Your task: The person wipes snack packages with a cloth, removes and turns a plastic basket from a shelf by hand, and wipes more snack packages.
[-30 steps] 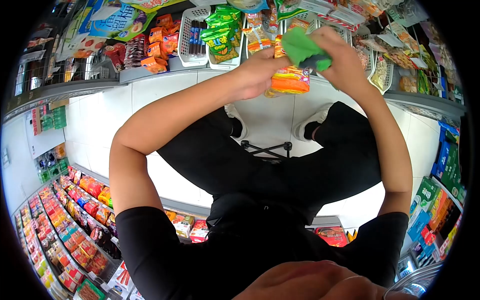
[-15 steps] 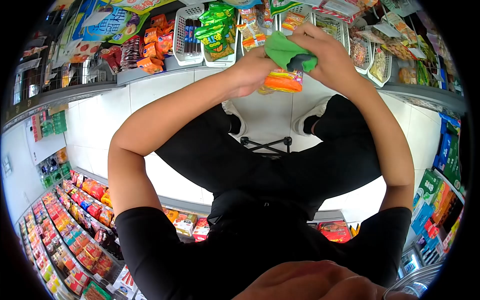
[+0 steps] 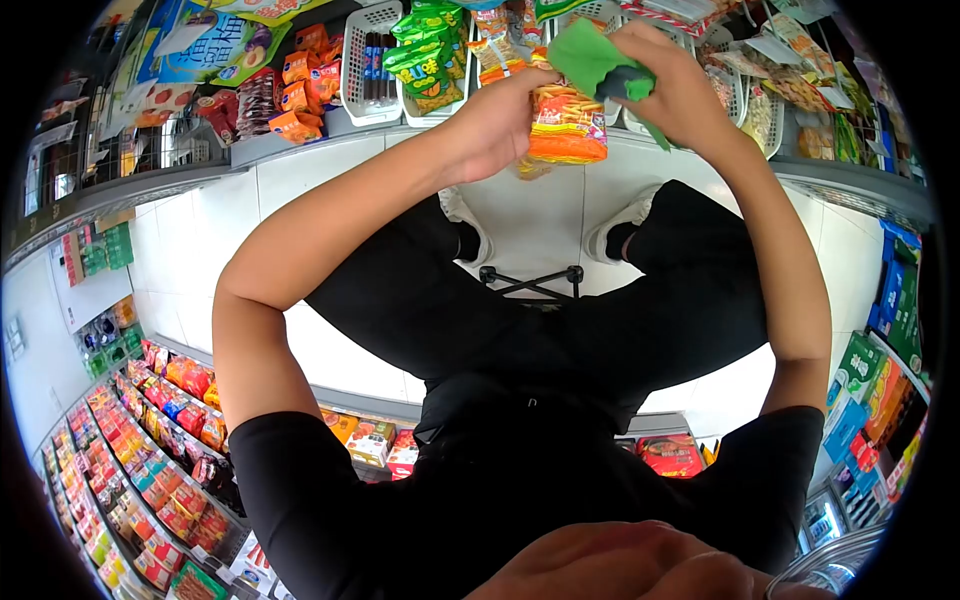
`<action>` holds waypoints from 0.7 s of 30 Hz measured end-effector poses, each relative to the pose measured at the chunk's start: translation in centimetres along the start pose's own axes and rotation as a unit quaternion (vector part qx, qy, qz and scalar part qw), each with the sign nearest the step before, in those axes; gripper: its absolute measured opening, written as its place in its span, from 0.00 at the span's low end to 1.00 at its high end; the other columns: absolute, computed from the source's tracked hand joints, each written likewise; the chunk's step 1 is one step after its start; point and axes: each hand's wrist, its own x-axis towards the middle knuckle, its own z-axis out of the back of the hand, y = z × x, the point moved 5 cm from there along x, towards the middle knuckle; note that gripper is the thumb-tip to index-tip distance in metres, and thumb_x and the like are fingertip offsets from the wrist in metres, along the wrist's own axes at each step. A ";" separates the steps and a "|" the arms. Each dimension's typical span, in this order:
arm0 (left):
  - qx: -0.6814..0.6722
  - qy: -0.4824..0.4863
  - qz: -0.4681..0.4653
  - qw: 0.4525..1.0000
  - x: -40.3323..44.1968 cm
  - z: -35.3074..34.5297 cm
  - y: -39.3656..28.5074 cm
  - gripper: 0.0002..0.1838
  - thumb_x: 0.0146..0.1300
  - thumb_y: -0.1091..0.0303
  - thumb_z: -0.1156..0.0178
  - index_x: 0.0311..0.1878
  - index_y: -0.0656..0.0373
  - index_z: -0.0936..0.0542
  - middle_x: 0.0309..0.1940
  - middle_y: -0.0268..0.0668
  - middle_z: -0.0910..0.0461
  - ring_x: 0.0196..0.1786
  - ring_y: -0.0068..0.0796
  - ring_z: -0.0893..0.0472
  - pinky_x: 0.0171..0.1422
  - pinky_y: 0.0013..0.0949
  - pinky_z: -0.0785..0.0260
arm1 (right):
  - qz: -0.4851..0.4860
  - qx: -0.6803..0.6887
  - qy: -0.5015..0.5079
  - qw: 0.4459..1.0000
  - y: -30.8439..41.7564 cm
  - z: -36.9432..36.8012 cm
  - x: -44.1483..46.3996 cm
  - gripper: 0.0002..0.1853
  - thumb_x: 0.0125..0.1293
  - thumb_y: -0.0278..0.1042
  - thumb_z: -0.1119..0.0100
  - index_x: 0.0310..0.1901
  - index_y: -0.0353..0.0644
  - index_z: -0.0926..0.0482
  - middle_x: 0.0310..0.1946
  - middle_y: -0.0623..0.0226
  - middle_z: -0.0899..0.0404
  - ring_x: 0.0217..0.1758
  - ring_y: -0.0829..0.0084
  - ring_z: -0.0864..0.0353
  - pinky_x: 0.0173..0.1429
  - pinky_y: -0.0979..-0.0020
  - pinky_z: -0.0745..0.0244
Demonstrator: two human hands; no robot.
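Note:
My left hand [image 3: 495,125] is closed on the left edge of an orange and yellow snack bag [image 3: 568,125], which hangs in front of the shelf edge. In my right hand [image 3: 680,88] is a green cloth [image 3: 590,60] with a dark patch, its upper part against the top of the bag. One tail of the cloth hangs below my right hand. Part of a second yellowish pack shows beneath the snack bag. The fingertips of my left hand are partly hidden behind the bag.
White baskets [image 3: 372,60] on the shelf hold dark sticks and green snack bags [image 3: 428,60]. Orange packets [image 3: 300,95] lie to their left. Below are my legs, shoes and a folding stool's black frame [image 3: 530,282]. Stocked shelves [image 3: 150,470] stand at the lower left.
The green cloth went left and down over the bag, then back up and right, uncovering more of the bag's front. My left hand has shifted slightly left with the bag.

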 end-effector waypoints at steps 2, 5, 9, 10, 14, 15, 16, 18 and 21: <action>-0.015 0.011 0.000 1.000 -0.1 -0.3 -0.3 0.26 0.84 0.54 0.60 0.74 0.60 0.35 0.67 0.39 0.23 0.68 0.35 0.21 0.76 0.43 0.30 | -0.022 0.000 -0.005 1.000 -0.1 -0.1 0.1 0.28 0.52 0.23 0.25 0.57 0.39 0.20 0.50 0.60 0.22 0.52 0.55 0.20 0.58 0.62 0.24; -0.044 0.029 0.007 0.999 -0.2 -0.3 -0.4 0.29 0.85 0.49 0.65 0.76 0.59 0.36 0.69 0.40 0.25 0.71 0.37 0.23 0.77 0.44 0.31 | -0.016 0.031 0.004 0.999 1.8 -0.2 0.2 0.28 0.52 0.23 0.25 0.57 0.38 0.20 0.50 0.60 0.22 0.52 0.55 0.20 0.57 0.62 0.24; -0.031 0.038 0.007 0.999 -0.3 0.2 -0.4 0.31 0.85 0.46 0.69 0.77 0.58 0.37 0.71 0.41 0.26 0.72 0.38 0.24 0.78 0.46 0.32 | 0.043 0.042 0.005 0.998 2.5 -0.2 0.3 0.29 0.52 0.23 0.24 0.58 0.38 0.21 0.49 0.60 0.22 0.52 0.55 0.20 0.57 0.62 0.24; -0.034 0.043 0.008 0.998 0.0 0.4 -0.2 0.31 0.85 0.46 0.68 0.77 0.58 0.37 0.71 0.41 0.26 0.72 0.38 0.24 0.78 0.46 0.32 | 0.049 0.034 -0.001 0.998 2.1 -0.1 0.2 0.29 0.51 0.23 0.24 0.58 0.38 0.21 0.49 0.60 0.22 0.52 0.55 0.20 0.57 0.63 0.24; -0.048 0.038 0.005 0.998 0.2 0.5 -0.5 0.31 0.85 0.45 0.68 0.77 0.57 0.36 0.71 0.40 0.26 0.72 0.38 0.24 0.78 0.48 0.32 | -0.014 0.006 -0.017 1.000 0.3 -0.3 0.1 0.29 0.51 0.23 0.24 0.58 0.38 0.21 0.49 0.58 0.22 0.52 0.55 0.20 0.59 0.64 0.24; -0.045 0.031 -0.003 0.999 0.0 0.2 -0.8 0.31 0.85 0.45 0.67 0.77 0.56 0.36 0.71 0.39 0.26 0.73 0.38 0.24 0.78 0.48 0.33 | -0.011 0.016 -0.015 1.000 0.9 -0.1 0.1 0.30 0.50 0.22 0.24 0.58 0.38 0.21 0.49 0.58 0.22 0.52 0.55 0.20 0.60 0.63 0.25; -0.043 0.022 -0.010 0.999 -0.4 -0.1 -1.1 0.31 0.85 0.45 0.67 0.77 0.56 0.36 0.72 0.39 0.27 0.73 0.38 0.25 0.78 0.48 0.33 | -0.008 0.027 -0.012 1.000 1.6 0.1 0.1 0.30 0.50 0.22 0.24 0.58 0.38 0.21 0.49 0.58 0.22 0.52 0.55 0.20 0.60 0.63 0.25; -0.036 -0.008 -0.018 0.999 -0.9 -0.1 -1.4 0.30 0.85 0.46 0.67 0.77 0.55 0.35 0.72 0.38 0.27 0.73 0.37 0.25 0.79 0.48 0.34 | 0.037 0.071 0.033 0.996 3.0 0.3 0.3 0.30 0.49 0.22 0.24 0.58 0.37 0.21 0.50 0.58 0.22 0.53 0.54 0.20 0.61 0.63 0.25; -0.021 -0.045 -0.024 0.998 -1.0 0.2 -1.8 0.29 0.85 0.47 0.66 0.77 0.55 0.36 0.73 0.37 0.28 0.75 0.37 0.27 0.79 0.48 0.35 | 0.058 0.095 0.037 0.993 2.9 -0.1 0.2 0.31 0.48 0.22 0.24 0.58 0.36 0.21 0.51 0.58 0.22 0.53 0.54 0.20 0.62 0.62 0.26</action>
